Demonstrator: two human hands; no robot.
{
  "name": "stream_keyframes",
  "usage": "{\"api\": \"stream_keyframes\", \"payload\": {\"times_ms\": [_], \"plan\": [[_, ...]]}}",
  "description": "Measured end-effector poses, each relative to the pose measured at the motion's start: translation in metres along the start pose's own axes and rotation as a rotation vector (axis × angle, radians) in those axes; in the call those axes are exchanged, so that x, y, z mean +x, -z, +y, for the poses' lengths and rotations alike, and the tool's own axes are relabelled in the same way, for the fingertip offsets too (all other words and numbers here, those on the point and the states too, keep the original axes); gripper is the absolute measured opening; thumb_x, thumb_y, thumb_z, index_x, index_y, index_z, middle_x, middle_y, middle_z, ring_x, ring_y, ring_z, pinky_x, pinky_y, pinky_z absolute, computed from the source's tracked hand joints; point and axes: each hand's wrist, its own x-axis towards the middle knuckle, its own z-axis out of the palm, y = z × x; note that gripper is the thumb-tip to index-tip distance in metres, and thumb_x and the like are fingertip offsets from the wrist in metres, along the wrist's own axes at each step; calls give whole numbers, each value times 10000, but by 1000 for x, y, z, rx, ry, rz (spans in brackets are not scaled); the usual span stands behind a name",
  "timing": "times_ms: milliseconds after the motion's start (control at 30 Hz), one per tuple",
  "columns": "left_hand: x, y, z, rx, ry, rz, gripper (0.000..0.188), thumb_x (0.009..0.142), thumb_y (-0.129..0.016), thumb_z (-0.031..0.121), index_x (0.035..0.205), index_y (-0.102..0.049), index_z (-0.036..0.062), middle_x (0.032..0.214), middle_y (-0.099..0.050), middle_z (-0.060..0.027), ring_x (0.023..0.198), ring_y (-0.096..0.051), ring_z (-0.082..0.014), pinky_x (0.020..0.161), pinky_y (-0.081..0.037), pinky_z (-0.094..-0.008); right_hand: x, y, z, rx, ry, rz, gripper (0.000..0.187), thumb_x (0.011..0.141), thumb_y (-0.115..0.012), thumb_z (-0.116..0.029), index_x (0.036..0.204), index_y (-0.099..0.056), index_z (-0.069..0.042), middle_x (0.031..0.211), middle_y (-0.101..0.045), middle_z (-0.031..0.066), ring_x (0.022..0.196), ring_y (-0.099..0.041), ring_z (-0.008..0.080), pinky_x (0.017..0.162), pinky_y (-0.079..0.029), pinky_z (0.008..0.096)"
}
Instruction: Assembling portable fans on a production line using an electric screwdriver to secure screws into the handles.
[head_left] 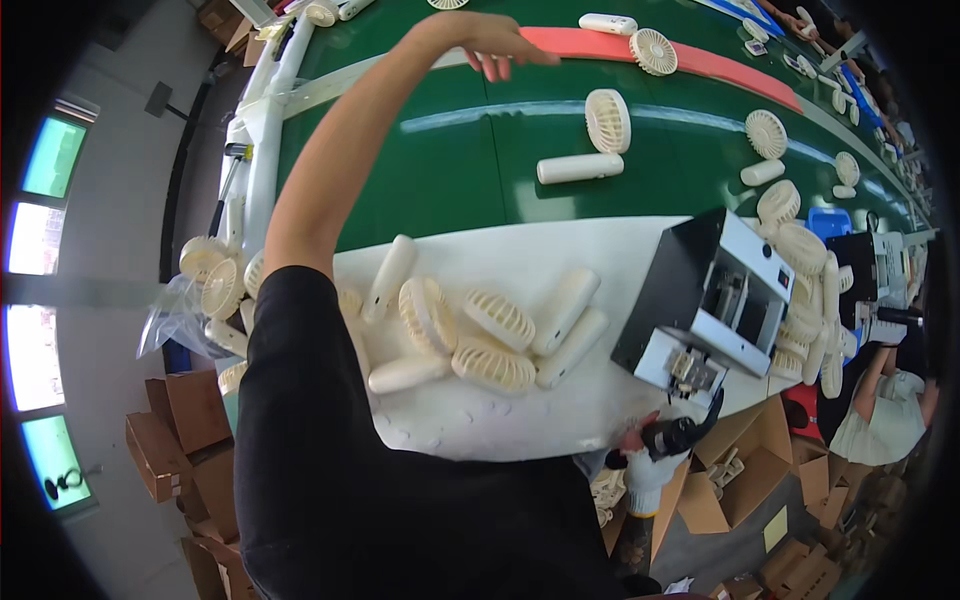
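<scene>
My left arm stretches far across the green belt [440, 165]. At its end my left hand [490, 42] is open and holds nothing, its fingers apart. The fingertips are beside the left end of a red strip [590, 43]; contact is unclear. My right hand [648, 470], in a white glove with some bare fingers showing, is closed around a black cylindrical tool [672, 437] below a black-and-grey boxed machine [690, 310]. The tool's tip cannot be made out. Between my arms, cream round fan heads [427, 315] and handles [570, 318] lie on a white worktop [480, 420].
Another fan [608, 122] with its handle lies on the belt. More fan parts pile up right of the machine and at the left edge [222, 290]. Cardboard boxes [745, 465] stand below on both sides. A co-worker [885, 415] sits at the far right.
</scene>
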Motion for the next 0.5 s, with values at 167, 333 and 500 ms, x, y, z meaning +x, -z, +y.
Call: {"api": "stream_keyframes", "payload": {"times_ms": [167, 333, 500], "plan": [[103, 37, -140, -66, 185, 1078, 1017, 750, -667, 677, 1376, -408, -83, 1165, -633, -277, 1093, -615, -384, 926, -491, -455, -10, 31, 11, -112, -194, -203, 566, 747, -758, -103, 1224, -458, -51, 1044, -562, 67, 840, -569, 160, 663, -514, 304], [194, 53, -197, -411, 252, 1489, 999, 705, -761, 610, 1348, -451, -90, 1216, -620, -261, 1152, -589, -376, 956, -486, -414, -12, 21, -16, -66, -420, -160, 438, 743, -802, -210, 1056, -532, -63, 966, -575, 48, 838, -568, 164, 761, -492, 326], [209, 43, -183, -834, 276, 1357, 745, 710, -838, 372, 1285, -555, -9, 1159, -663, -191, 1046, -654, -308, 886, -522, -388, -12, 21, -17, -92, -400, -173, 421, 737, -811, -175, 1038, -539, -66, 899, -601, 39, 825, -598, 167, 749, -512, 329]]}}
